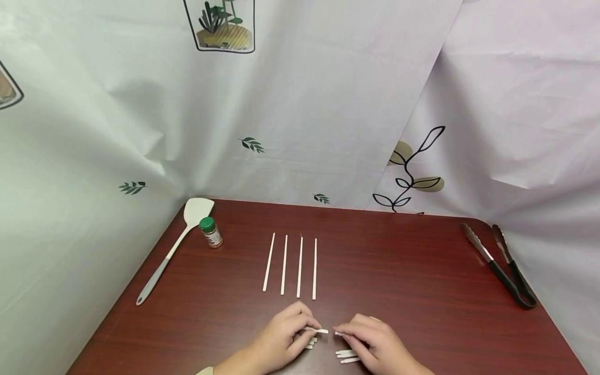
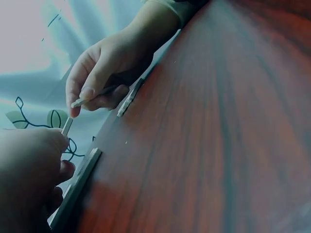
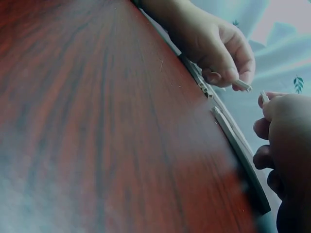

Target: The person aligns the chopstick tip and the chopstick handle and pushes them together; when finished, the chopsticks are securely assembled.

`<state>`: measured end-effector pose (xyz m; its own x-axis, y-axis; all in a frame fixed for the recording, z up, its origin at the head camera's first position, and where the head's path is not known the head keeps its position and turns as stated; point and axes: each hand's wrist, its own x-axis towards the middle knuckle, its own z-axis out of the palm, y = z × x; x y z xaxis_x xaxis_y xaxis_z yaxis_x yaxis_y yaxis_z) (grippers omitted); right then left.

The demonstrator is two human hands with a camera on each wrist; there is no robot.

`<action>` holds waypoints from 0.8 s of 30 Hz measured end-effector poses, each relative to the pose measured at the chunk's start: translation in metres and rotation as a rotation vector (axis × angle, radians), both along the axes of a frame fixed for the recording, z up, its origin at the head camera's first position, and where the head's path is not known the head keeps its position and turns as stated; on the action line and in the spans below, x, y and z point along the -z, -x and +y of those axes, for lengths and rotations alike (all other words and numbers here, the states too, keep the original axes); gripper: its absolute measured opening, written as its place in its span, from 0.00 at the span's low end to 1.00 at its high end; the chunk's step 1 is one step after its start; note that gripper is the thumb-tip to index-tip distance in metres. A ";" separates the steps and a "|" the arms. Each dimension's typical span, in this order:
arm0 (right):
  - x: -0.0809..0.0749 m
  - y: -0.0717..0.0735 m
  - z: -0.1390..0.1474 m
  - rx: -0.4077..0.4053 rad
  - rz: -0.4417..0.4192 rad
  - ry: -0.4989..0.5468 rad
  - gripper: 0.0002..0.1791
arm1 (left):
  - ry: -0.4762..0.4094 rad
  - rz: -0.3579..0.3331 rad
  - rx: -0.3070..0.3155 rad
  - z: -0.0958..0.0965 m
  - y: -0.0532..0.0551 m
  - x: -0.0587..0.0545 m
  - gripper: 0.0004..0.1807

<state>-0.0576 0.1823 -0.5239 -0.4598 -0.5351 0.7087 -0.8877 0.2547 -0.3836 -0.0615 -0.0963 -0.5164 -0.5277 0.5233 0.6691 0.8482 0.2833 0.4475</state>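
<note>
Near the front of the table, my left hand [image 1: 286, 336] pinches a short, thin white stick [image 1: 322, 331] between thumb and fingers. Facing it across a small gap, my right hand [image 1: 375, 341] pinches another white stick [image 1: 338, 334]. The two stick ends point at each other without touching; in the right wrist view the left hand's stick end [image 3: 243, 85] looks notched. More short white sticks [image 1: 311, 343] lie partly hidden under the left hand, and several others [image 1: 346, 354] under the right. Beyond the hands, several longer white sticks [image 1: 283, 268] lie side by side in a row.
A white spatula [image 1: 161, 266] with a grey handle lies along the table's left side, beside a green-capped spice jar [image 1: 211, 232]. Black-handled tongs [image 1: 508, 278] lie open near the right edge. White patterned cloth [image 1: 304, 104] hangs around the dark red table [image 1: 398, 260].
</note>
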 end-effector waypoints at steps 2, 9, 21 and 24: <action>0.000 -0.001 0.000 0.002 0.009 -0.006 0.11 | 0.004 0.006 0.007 0.001 -0.001 0.000 0.05; -0.001 0.002 -0.003 -0.081 0.065 0.017 0.11 | -0.023 0.025 0.088 0.002 0.001 0.000 0.06; 0.000 0.002 -0.004 -0.073 0.092 -0.007 0.12 | -0.012 0.036 0.110 0.001 0.000 0.000 0.05; 0.001 0.002 -0.004 -0.065 0.090 -0.021 0.12 | -0.010 0.044 0.119 0.002 0.000 0.000 0.06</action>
